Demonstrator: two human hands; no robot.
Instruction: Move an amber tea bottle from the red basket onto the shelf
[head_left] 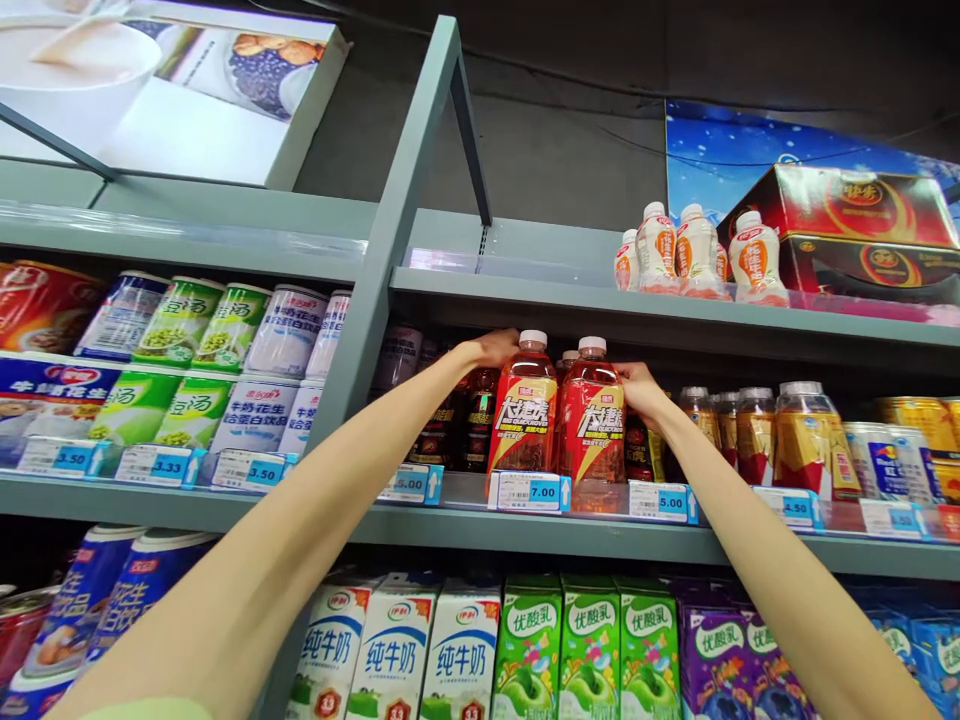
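Left bottle [525,415] and right bottle [592,425], both red-labelled drinks, stand side by side at the front of the grey middle shelf [465,525], the right hand [639,390] cupped round the latter, the left hand [495,348] at the former's shoulder, its grip hidden, above a 7.00 price tag [529,491].

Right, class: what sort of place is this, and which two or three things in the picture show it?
Most likely a supermarket or grocery shop. Grey shelves hold rows of cans and milk cartons, price tags line the edges, and the left hand and right hand are at two red-labelled bottles.
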